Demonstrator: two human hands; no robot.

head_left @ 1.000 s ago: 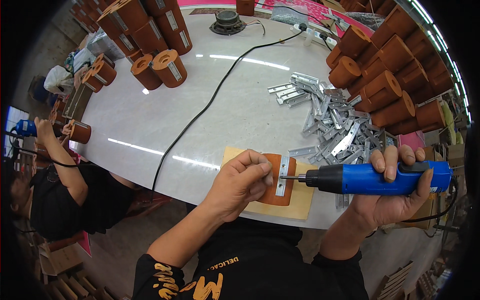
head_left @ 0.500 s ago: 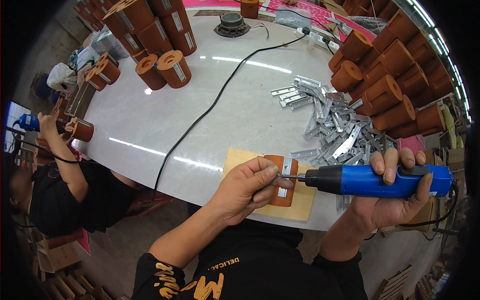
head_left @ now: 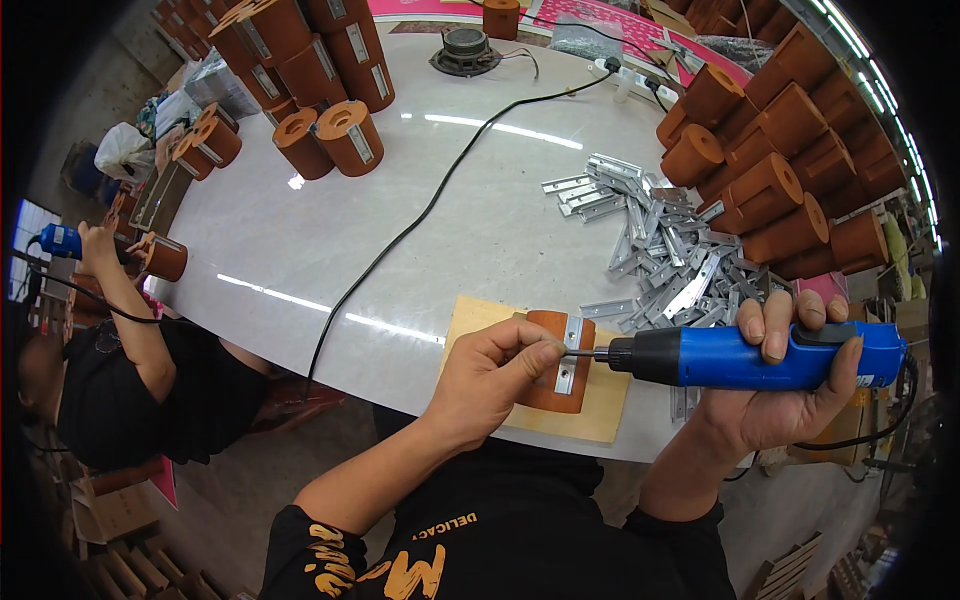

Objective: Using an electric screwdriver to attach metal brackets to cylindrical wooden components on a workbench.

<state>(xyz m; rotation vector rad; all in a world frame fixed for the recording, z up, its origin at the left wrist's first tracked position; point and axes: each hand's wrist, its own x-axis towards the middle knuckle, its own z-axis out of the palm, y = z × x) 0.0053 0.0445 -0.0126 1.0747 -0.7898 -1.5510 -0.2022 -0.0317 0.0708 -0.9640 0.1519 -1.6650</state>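
My right hand point(head_left: 785, 375) is wrapped around a blue and black electric screwdriver point(head_left: 720, 357), held level with its bit pointing left. At the tip of that bit, my left hand point(head_left: 490, 375) is closed in a pinch of thumb and forefinger; what it pinches is too small to make out. Right behind these fingers lies a reddish-brown cylinder point(head_left: 545, 400) on a yellow board point(head_left: 600, 425). A silver metal strip point(head_left: 566, 378) with holes sits along the cylinder, partly covered by the bit and fingertips.
Loose metal strips point(head_left: 665, 255) are heaped beyond the screwdriver. Brown cylinders are stacked at the right point(head_left: 770, 185) and far left point(head_left: 350, 140). A black cable point(head_left: 400, 235) crosses the table towards a white power strip point(head_left: 635, 78). A speaker point(head_left: 465, 50) stands at the back; a co-worker point(head_left: 150, 380) works at left.
My left fingers have curled in and drawn back slightly, showing more of the metal strip's lower part. The screwdriver has barely moved, and the cylinder stays on the board.
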